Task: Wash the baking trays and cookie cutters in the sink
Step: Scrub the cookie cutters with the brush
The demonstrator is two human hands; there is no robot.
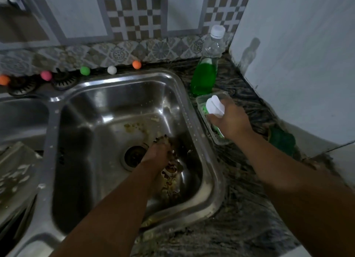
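My left hand is down in the steel sink, closed on a dough-smeared cookie cutter next to the drain. More dirty cookie cutters lie on the sink floor just below that hand, partly hidden by my forearm. My right hand is over a clear plastic container on the counter, gripping a white object whose kind I cannot make out. Green stuff shows inside the container. A baking tray with dough smears sits at the left edge.
A clear bottle of green liquid stands behind the container. A green scrub pad lies on the counter to the right. Small coloured balls line the back ledge. A second basin is at the left. A white wall closes the right side.
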